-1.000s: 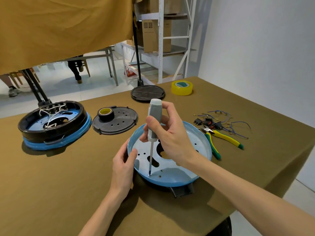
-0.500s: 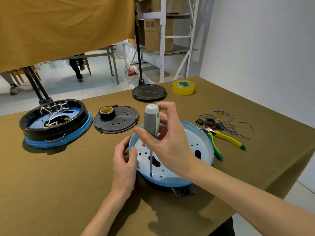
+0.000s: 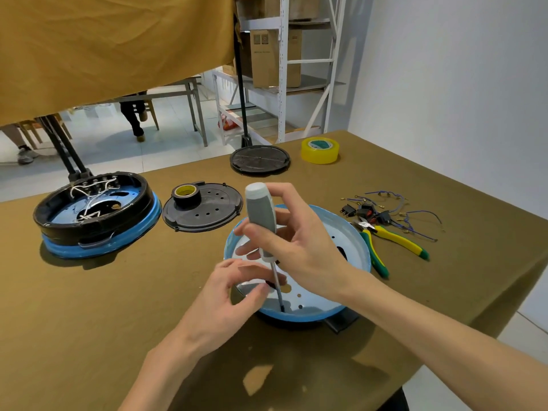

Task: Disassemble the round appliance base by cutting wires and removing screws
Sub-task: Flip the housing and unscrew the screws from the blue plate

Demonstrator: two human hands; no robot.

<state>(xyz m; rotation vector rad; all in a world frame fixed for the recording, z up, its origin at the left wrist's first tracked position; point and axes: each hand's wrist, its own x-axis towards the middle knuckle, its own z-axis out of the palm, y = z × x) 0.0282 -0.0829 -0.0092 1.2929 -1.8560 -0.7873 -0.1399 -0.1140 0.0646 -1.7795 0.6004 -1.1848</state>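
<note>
The round blue appliance base lies open side up on the olive table in front of me, its pale inner plate pierced with holes. My right hand grips the grey handle of a screwdriver, held nearly upright with its tip down inside the base by the near rim. My left hand hovers at the base's left edge, fingers loosely spread close to the screwdriver shaft, holding nothing I can make out.
Yellow-green pliers and cut wires with switches lie right of the base. A second black-and-blue base sits far left, beside a black cover plate carrying a black tape roll. A black disc and yellow tape sit behind.
My left hand has let go of the base's rim and moved toward the screwdriver shaft. The screwdriver has tilted and shifted slightly right along the near rim.
</note>
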